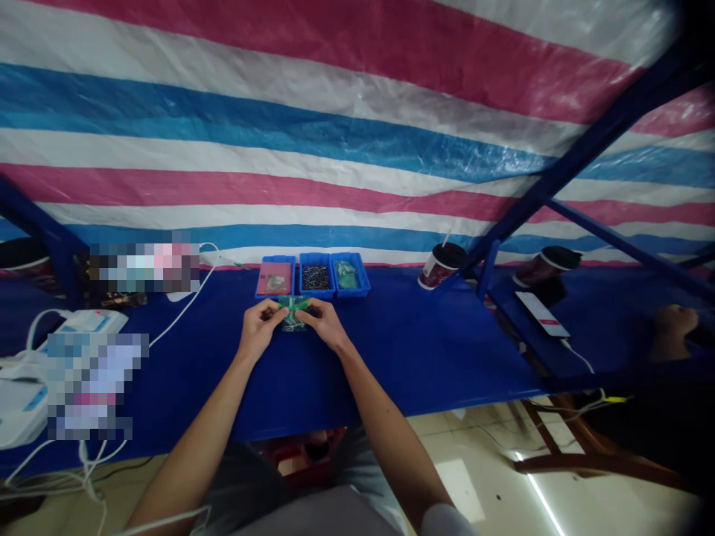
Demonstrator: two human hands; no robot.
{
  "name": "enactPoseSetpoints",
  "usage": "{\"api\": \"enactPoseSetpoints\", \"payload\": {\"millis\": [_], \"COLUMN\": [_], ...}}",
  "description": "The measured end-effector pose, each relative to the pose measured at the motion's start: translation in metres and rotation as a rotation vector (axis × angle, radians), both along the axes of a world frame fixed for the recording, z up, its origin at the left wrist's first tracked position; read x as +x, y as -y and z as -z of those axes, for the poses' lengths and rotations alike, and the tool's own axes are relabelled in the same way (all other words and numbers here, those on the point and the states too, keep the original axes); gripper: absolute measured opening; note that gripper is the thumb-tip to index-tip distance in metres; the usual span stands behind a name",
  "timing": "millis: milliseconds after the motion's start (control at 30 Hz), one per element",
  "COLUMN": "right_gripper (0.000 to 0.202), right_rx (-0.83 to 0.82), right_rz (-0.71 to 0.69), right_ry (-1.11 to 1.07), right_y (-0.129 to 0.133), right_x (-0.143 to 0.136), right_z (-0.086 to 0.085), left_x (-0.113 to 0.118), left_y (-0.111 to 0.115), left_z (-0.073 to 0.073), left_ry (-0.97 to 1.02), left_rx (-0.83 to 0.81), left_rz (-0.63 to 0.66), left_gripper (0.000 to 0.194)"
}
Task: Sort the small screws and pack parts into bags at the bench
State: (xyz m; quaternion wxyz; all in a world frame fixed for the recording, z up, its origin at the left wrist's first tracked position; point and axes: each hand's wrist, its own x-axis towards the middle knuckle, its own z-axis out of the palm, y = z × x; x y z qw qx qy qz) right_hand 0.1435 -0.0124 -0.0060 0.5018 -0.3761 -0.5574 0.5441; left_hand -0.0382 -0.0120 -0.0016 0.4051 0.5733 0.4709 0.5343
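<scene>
On the blue counter [424, 350], from left to right: a white power strip [99, 321] lies well to your left. Your left hand [257, 327] pinches the left side of a small green-tinted packet [293, 321], held between your hands on the near side of three blue trays. The left tray [276, 259] contains something pink, the middle tray [317, 295] small dark metal pieces. Your right hand [327, 321] pinches the packet's right side. The right tray [354, 293] contains green packets; farther right stands a lidded cup [439, 269].
</scene>
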Motion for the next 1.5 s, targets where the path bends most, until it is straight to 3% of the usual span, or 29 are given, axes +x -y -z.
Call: {"api": "enactPoseSetpoints", "payload": {"millis": [233,500,667,833,967,1233,1500], "right_gripper": [0.032,0.038,0.038,0.034,0.031,0.031,0.026], "right_rx": [-0.005,0.017,-0.003,-0.013,-0.022,0.014,0.018], "right_rz": [0.008,0.086,0.026,-0.044,-0.084,0.110,0.197], "right_ry": [-0.059,-0.038,-0.029,-0.048,-0.101,-0.044,-0.109], "right_y": [0.000,0.000,0.000,0.002,0.004,0.002,-0.001], "right_x": [-0.001,0.003,0.004,0.001,-0.001,0.002,0.006], "right_z": [0.002,-0.004,-0.005,-0.007,-0.007,-0.006,-0.009], "left_x": [0.003,0.009,0.013,0.014,0.010,0.012,0.005], "left_y": [0.001,0.003,0.004,0.008,0.008,0.005,0.000], "left_z": [-0.006,-0.007,-0.011,-0.020,-0.019,-0.011,-0.007], "left_ry": [0.030,0.112,0.155,0.177,0.137,0.201,0.059], "left_rx": [-0.023,-0.177,-0.177,-0.205,-0.143,-0.160,-0.034], "left_rz": [0.016,0.119,0.128,0.112,0.112,0.110,-0.065], "left_gripper": [0.027,0.036,0.047,0.037,0.034,0.038,0.031]}}
